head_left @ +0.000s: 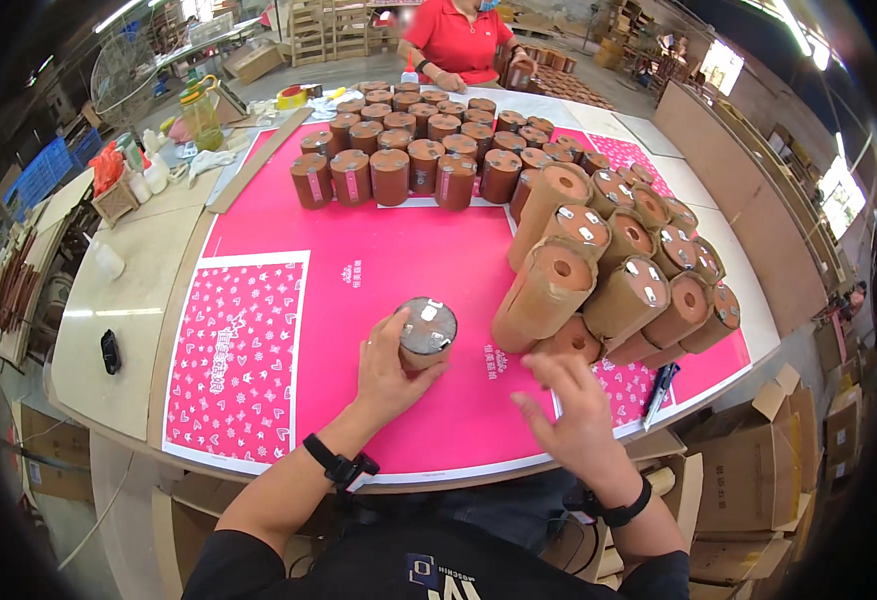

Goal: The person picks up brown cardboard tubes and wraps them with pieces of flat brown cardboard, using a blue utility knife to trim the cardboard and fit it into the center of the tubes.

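Note:
A short brown cylinder (429,350) with a grey top and white patches stands on the pink printed sheet (389,255). My left hand (387,368) wraps round its left and near sides. Over the sheet to the right, my right hand (571,408) is empty, with its fingers apart. Nearest to it are the ends of several brown paper-wrapped cylinders (544,290), stacked on their sides; some show a round hole, others white patches. Toward the back, several shorter brown cylinders (390,178) stand upright in close rows.
A utility knife (661,392) lies at the table's right front edge. Along the left runs a wooden strip (259,165), with a black object (110,352) farther out. A green-yellow jug (200,118) stands at the back left. Across the table is a person in a red shirt (459,45).

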`<state>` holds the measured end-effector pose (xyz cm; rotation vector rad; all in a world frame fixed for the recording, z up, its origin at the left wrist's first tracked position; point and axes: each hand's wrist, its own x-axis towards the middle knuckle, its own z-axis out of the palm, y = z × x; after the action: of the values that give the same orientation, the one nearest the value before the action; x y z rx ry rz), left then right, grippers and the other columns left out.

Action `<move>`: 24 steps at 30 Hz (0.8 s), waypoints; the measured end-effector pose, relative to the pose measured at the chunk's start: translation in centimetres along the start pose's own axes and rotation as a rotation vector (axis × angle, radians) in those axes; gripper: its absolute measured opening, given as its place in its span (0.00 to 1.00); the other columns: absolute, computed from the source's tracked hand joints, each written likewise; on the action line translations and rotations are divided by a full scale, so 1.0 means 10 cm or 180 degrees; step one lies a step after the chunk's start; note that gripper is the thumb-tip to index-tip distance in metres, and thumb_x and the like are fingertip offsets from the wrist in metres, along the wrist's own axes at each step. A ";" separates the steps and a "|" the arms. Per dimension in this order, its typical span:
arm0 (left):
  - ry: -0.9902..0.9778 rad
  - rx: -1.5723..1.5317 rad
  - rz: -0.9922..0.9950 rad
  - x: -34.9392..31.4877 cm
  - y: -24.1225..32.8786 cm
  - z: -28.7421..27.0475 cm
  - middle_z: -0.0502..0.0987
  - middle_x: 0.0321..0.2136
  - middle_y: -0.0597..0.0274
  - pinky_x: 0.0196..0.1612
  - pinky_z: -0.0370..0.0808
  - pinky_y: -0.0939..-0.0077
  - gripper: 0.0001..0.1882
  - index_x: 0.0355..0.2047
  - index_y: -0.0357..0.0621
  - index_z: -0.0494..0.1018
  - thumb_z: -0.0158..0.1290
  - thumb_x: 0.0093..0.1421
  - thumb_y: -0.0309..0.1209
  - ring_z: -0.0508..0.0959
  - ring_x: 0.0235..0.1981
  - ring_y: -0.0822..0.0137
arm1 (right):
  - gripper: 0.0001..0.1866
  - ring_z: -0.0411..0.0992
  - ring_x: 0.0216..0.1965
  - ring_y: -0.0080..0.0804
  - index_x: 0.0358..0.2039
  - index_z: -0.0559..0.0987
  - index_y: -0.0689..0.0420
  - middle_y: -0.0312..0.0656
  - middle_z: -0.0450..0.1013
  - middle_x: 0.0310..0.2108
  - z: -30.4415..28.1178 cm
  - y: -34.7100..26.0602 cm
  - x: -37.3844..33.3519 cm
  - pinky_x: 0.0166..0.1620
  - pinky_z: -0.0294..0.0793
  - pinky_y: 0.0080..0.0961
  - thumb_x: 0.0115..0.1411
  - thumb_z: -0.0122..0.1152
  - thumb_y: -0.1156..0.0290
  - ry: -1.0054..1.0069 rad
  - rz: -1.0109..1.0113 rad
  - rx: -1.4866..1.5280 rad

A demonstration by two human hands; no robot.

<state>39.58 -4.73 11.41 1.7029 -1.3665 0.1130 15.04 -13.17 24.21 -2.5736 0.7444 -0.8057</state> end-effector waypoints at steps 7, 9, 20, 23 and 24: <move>-0.0308 -0.1685 -0.0789 -0.04 -0.03 -0.17 0.69 0.58 0.41 0.63 0.69 0.55 0.64 0.73 0.37 0.43 0.76 0.47 0.37 0.71 0.60 0.50 | 0.08 0.71 0.30 0.22 0.43 0.82 0.62 0.37 0.76 0.31 -0.50 1.25 -0.91 0.36 0.73 0.21 0.64 0.64 0.74 0.1730 0.1692 -0.0158; -0.0412 -0.1600 -0.0590 -0.02 -0.06 -0.16 0.69 0.58 0.43 0.64 0.69 0.57 0.65 0.73 0.37 0.41 0.76 0.47 0.36 0.71 0.61 0.52 | 0.12 0.72 0.33 0.24 0.49 0.80 0.59 0.38 0.75 0.33 -0.80 1.96 -1.29 0.37 0.73 0.23 0.67 0.63 0.70 0.1712 0.2538 -0.0690; -0.0516 -0.0584 -0.0635 -0.01 0.16 -0.31 0.71 0.51 0.50 0.57 0.69 0.54 0.53 0.63 0.37 0.61 0.78 0.41 0.41 0.70 0.56 0.52 | 0.36 0.76 0.43 0.52 0.65 0.70 0.55 0.59 0.75 0.43 -0.74 3.07 -1.43 0.46 0.74 0.44 0.63 0.64 0.48 0.0691 0.3489 -0.1462; -0.0515 -0.0129 -0.0425 -0.06 0.23 -0.40 0.71 0.48 0.50 0.53 0.69 0.55 0.52 0.62 0.39 0.64 0.78 0.39 0.43 0.71 0.50 0.52 | 0.33 0.76 0.33 0.48 0.64 0.69 0.57 0.53 0.76 0.31 -0.65 2.67 -1.18 0.42 0.75 0.41 0.64 0.64 0.54 0.0606 0.3326 -0.1192; -0.0548 0.0002 -0.0397 -0.07 0.25 -0.40 0.71 0.47 0.50 0.51 0.69 0.55 0.52 0.61 0.40 0.65 0.78 0.38 0.44 0.71 0.48 0.52 | 0.33 0.76 0.33 0.48 0.64 0.69 0.57 0.53 0.76 0.31 -0.67 2.82 -1.31 0.42 0.75 0.41 0.64 0.64 0.54 0.0614 0.3349 -0.1211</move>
<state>39.12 -1.40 14.77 1.8275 -1.3796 -0.1063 -8.82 -29.46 10.90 -1.8893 2.1878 -0.5610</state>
